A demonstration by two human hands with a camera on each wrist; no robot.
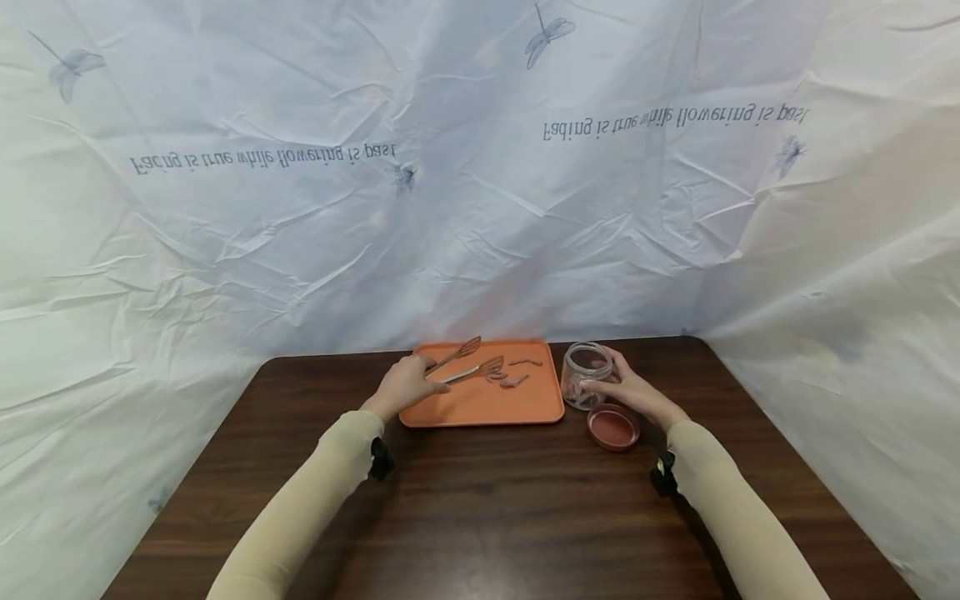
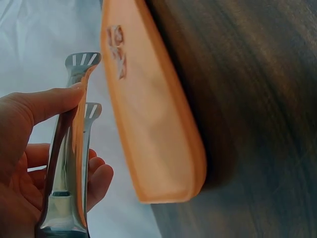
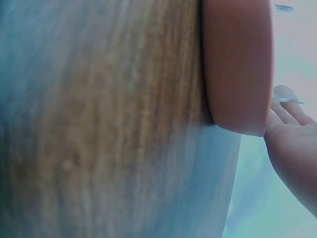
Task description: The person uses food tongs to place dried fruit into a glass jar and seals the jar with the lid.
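Several strips (image 1: 514, 382) lie on the orange tray (image 1: 480, 410), near the parted tips of the tongs (image 1: 461, 376), which a person's left hand (image 1: 401, 386) grips between thumb and fingers. The right hand (image 1: 636, 392) clasps the open jar (image 1: 573, 377), just right of the tray, and pinkish shapes through its glass look like more strips, though this is hard to tell. Things seem partway: the lid (image 1: 613, 427) is off, on the table (image 1: 487, 517) before the jar, while the tray's strips lie outside it.
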